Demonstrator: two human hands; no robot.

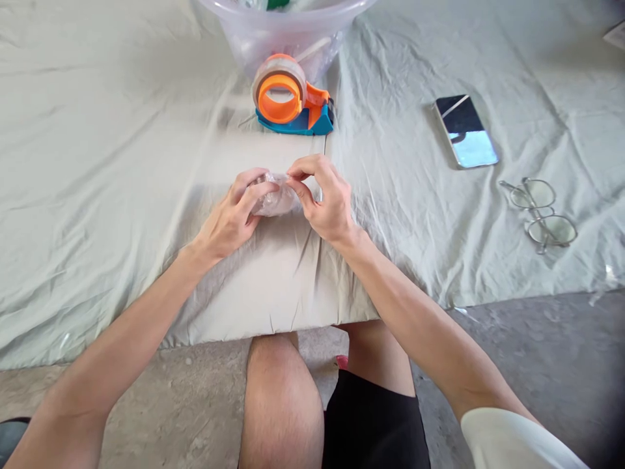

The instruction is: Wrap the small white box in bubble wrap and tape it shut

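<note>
Between my two hands is a small bundle wrapped in clear plastic film [277, 203], just above the cloth-covered table. My left hand [239, 212] is closed around its left side, fingers over the top and thumb below. At the bundle's upper right, my right hand [325, 198] pinches an edge of the film between thumb and forefinger. What lies inside the wrapping I cannot make out. Beyond the hands stands an orange and blue tape dispenser [312, 117] carrying a roll of clear tape [257, 88].
Behind the dispenser is a translucent plastic basin [293, 29] with items in it. To the right lie a smartphone [466, 130] and a pair of eyeglasses [551, 229]. A pale green cloth [122, 163] covers the table, wrinkled, its front edge above my knees.
</note>
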